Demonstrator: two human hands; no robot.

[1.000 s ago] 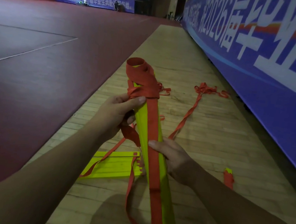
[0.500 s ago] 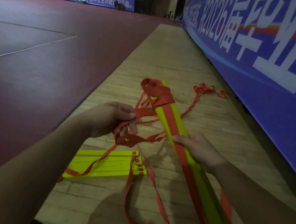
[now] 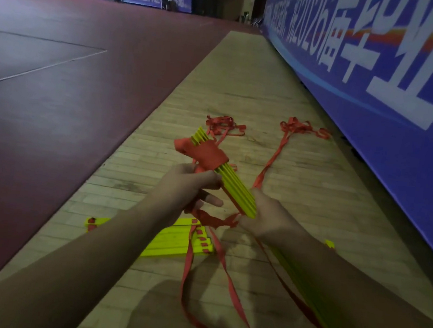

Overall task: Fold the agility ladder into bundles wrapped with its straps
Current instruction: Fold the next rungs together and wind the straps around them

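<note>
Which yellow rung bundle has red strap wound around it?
The held bundle, gripped by the left hand and right hand: a red wrap bands its far end. The floor stack lies unwrapped.

1. You stand over a pale wooden floor [image 3: 245, 81], bordered on its left by dark red court surface [image 3: 83, 96].
2. Near you, a stack of yellow rungs [image 3: 172, 242] lies flat on the wood.
3. Farther off lie one red strap tangle [image 3: 223, 124] and a second tangle [image 3: 303, 127].
</note>
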